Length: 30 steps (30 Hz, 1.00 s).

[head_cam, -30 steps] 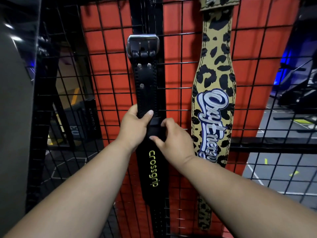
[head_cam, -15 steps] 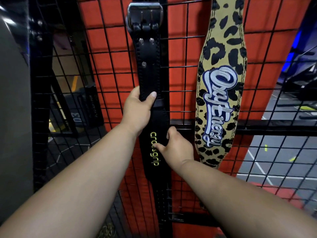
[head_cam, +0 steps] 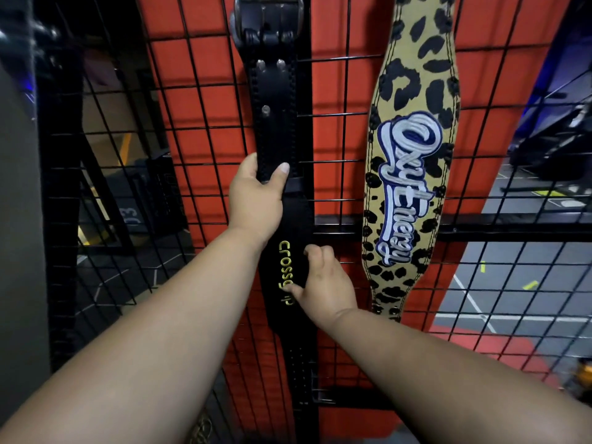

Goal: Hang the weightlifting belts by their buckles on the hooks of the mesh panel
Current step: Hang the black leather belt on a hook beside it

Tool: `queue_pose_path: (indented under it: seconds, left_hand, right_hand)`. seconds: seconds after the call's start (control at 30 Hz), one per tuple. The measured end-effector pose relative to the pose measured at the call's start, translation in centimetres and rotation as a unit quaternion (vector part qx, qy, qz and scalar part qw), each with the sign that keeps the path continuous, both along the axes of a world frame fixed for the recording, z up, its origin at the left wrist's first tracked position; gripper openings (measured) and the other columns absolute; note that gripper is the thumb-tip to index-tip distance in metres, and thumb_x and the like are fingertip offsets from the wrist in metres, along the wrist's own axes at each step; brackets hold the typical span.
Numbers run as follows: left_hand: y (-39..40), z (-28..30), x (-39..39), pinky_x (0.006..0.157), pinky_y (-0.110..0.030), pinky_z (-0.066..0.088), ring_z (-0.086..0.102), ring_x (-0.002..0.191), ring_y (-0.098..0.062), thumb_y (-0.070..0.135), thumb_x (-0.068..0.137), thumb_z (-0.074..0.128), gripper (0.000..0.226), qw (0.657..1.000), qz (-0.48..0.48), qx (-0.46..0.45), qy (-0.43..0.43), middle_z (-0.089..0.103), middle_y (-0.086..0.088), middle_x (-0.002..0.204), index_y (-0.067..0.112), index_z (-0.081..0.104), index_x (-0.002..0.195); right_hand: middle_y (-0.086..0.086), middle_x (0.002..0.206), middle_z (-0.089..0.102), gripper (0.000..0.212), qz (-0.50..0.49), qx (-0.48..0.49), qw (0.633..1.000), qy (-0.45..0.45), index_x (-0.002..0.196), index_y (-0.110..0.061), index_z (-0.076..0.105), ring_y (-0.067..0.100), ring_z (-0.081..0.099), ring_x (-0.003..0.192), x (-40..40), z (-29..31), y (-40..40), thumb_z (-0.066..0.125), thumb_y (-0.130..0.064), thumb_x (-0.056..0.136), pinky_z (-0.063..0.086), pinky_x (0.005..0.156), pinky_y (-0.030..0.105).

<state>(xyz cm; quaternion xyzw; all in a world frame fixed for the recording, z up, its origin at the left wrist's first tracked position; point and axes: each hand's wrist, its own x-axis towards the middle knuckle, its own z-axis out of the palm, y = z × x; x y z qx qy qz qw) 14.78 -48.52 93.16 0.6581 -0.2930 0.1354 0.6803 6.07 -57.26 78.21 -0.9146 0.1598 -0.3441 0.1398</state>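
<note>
Now black belt (head_cam: 277, 123) hangs vertical on mesh panel (head_cam: 198, 129); left hand (head_cam: 256, 200) grips strap higher, right hand (head_cam: 323, 283) pinches lower edge.

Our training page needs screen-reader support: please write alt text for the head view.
Both hands hold a black leather belt hanging against a black wire mesh panel: left hand gripping its strap, right hand lower down. A leopard-print belt hangs to its right.

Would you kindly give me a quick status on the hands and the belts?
Left hand grips black Crossgrip belt; right hand holds it lower. Buckle up at mesh panel. Nothing blocking.
</note>
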Motion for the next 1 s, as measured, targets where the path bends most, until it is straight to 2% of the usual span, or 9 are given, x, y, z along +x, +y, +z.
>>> queue_pose_path:
  seconds: [0.13, 0.27, 0.4, 0.5, 0.67, 0.83, 1.0]
  left_hand:
    - [-0.1, -0.3, 0.4, 0.112, -0.045, 0.051, 0.066, 0.126, -0.017, 0.051, 0.089, 0.069, 0.062, 1.0, 0.009, 0.009, 0.001, 0.072, 0.001, 0.133, 0.015, 0.061, 0.139]
    - [-0.1, -0.4, 0.2, 0.109, -0.045, 0.053, 0.069, 0.119, -0.013, 0.039, 0.095, 0.069, 0.042, 1.0, -0.004, 0.007, -0.008, 0.075, 0.007, 0.124, 0.019, 0.065, 0.132]
    - [-0.2, -0.6, 0.7, 0.114, -0.047, 0.049, 0.062, 0.133, -0.02, 0.056, 0.089, 0.069, 0.067, 1.0, 0.009, 0.013, 0.001, 0.068, 0.0, 0.139, 0.018, 0.058, 0.143]
    - [-0.3, -0.8, 0.8, 0.114, -0.048, 0.049, 0.062, 0.133, -0.022, 0.06, 0.087, 0.068, 0.071, 1.0, 0.017, 0.018, 0.008, 0.067, -0.002, 0.14, 0.017, 0.057, 0.143]
    - [-0.3, -0.7, 0.4, 0.11, -0.046, 0.052, 0.067, 0.123, -0.016, 0.049, 0.092, 0.067, 0.054, 1.0, 0.016, 0.013, -0.004, 0.072, 0.004, 0.129, 0.02, 0.061, 0.136]
    - [-0.1, -0.4, -0.2, 0.107, -0.041, 0.053, 0.069, 0.114, -0.01, 0.032, 0.099, 0.069, 0.034, 1.0, 0.017, 0.008, -0.023, 0.074, 0.009, 0.121, 0.018, 0.065, 0.13]
    - [0.0, -0.5, -0.2, 0.109, -0.045, 0.053, 0.069, 0.119, -0.014, 0.039, 0.095, 0.069, 0.042, 1.0, 0.011, 0.005, -0.004, 0.074, 0.008, 0.123, 0.021, 0.064, 0.133]
  right_hand:
    - [0.012, 0.106, 0.054, 0.087, -0.032, -0.032, 0.999, -0.023, 0.12, -0.018, 0.038, 0.033, 0.063, 0.083, 1.1, -0.4, 0.0, 0.095, -0.047, 0.06, 0.054, 0.069, 0.039]
    - [0.011, 0.096, 0.054, 0.088, -0.038, -0.072, 0.996, -0.041, 0.114, -0.016, 0.043, 0.031, 0.061, 0.074, 1.3, -0.8, -0.4, 0.095, -0.052, 0.053, 0.055, 0.058, 0.039]
    - [0.01, 0.098, 0.054, 0.086, -0.039, -0.059, 0.997, -0.043, 0.116, -0.017, 0.044, 0.031, 0.061, 0.076, 1.1, -1.1, -0.3, 0.095, -0.051, 0.056, 0.056, 0.061, 0.041]
    - [0.009, 0.102, 0.054, 0.084, -0.037, -0.048, 0.998, -0.036, 0.12, -0.016, 0.046, 0.031, 0.062, 0.081, 0.9, -1.4, 0.0, 0.094, -0.05, 0.059, 0.056, 0.067, 0.042]
    - [0.008, 0.11, 0.054, 0.095, -0.024, -0.066, 0.997, -0.011, 0.128, -0.018, 0.041, 0.028, 0.062, 0.088, 0.3, -1.8, -0.2, 0.093, -0.054, 0.057, 0.057, 0.074, 0.042]
    - [0.008, 0.108, 0.053, 0.096, -0.04, -0.07, 0.997, 0.002, 0.128, -0.017, 0.042, 0.028, 0.061, 0.089, 0.5, -1.4, 0.1, 0.094, -0.052, 0.056, 0.057, 0.074, 0.042]
    - [0.007, 0.111, 0.053, 0.096, -0.034, -0.065, 0.997, -0.004, 0.129, -0.019, 0.039, 0.028, 0.061, 0.09, 0.3, -1.5, 0.1, 0.094, -0.052, 0.057, 0.056, 0.075, 0.043]
